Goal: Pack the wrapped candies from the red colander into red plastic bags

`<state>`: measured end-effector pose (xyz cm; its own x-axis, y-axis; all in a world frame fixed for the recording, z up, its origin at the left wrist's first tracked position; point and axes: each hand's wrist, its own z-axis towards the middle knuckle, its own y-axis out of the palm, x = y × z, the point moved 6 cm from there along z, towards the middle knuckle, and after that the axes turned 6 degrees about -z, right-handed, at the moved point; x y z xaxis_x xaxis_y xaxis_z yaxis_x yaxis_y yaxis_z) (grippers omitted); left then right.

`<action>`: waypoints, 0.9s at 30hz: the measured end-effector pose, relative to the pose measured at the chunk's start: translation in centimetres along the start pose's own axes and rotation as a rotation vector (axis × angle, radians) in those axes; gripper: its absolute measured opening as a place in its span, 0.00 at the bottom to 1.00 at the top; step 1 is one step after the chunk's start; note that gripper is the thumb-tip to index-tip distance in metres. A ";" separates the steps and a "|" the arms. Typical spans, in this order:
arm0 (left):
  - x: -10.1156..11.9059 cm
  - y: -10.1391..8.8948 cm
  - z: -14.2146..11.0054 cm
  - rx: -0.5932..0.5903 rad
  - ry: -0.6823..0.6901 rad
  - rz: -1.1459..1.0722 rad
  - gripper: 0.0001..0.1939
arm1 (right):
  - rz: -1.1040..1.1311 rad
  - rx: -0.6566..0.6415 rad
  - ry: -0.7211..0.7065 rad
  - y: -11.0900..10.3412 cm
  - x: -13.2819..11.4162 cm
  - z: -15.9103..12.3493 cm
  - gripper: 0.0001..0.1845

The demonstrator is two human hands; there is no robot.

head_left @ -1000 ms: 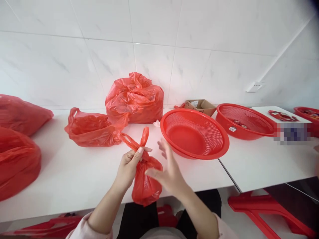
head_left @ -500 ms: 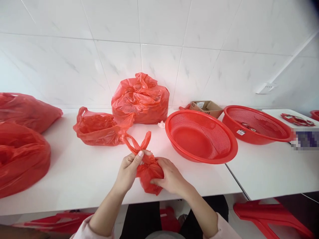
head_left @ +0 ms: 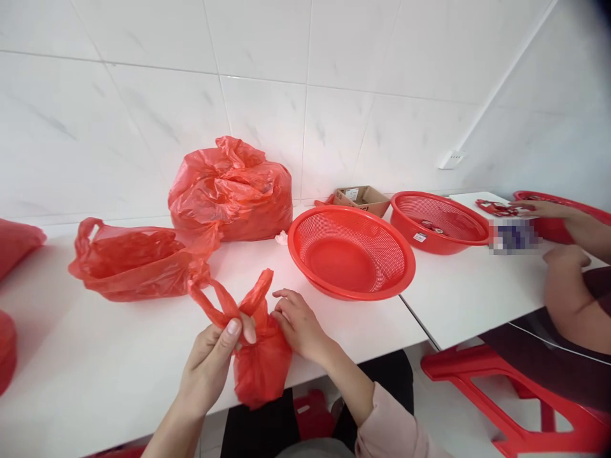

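My left hand (head_left: 207,366) is closed around the neck and handle loops of a small red plastic bag (head_left: 262,372). The bag's filled lower part hangs by the table's front edge; its contents are hidden. My right hand (head_left: 305,327) is at the bag's upper right side, fingers apart and slightly bent, not wrapped round it; whether the fingertips touch the plastic I cannot tell. Left of the bag's loops lies an open red plastic bag (head_left: 138,267), its handle standing up. A shallow red perforated basin (head_left: 353,254) sits just beyond my right hand.
A large stuffed red bag (head_left: 233,197) leans by the tiled wall. Behind the basins is a cardboard box (head_left: 363,198). A second red basin (head_left: 439,222) holds a few small items. At right, a co-worker's hand (head_left: 544,208) touches red packets (head_left: 499,208), above a red stool (head_left: 477,375).
The view has swung right, bringing a co-worker's arms into sight. My right hand has let go of the bag's body and opened beside it. My left hand still grips the bag.
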<state>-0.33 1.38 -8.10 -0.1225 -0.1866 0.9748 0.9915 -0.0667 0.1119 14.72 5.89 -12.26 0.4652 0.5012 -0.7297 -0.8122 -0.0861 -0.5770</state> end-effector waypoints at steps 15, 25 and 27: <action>-1.8 -0.3 1.2 0.156 -0.017 -0.114 0.21 | 1.076 0.079 0.216 -3.2 -4.9 2.0 0.15; -0.6 0.0 1.1 -0.126 0.061 -0.036 0.01 | 0.788 -0.058 0.243 -4.1 -5.0 -3.4 0.15; -0.4 0.7 1.0 -0.211 0.112 0.049 0.02 | 0.699 -0.137 0.325 -4.3 -3.5 -3.7 0.16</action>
<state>0.44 2.38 -8.23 -0.0907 -0.3012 0.9492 0.9667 -0.2558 0.0112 17.91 1.34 -8.54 -0.0418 0.0162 -0.9990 -0.9137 -0.4052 0.0317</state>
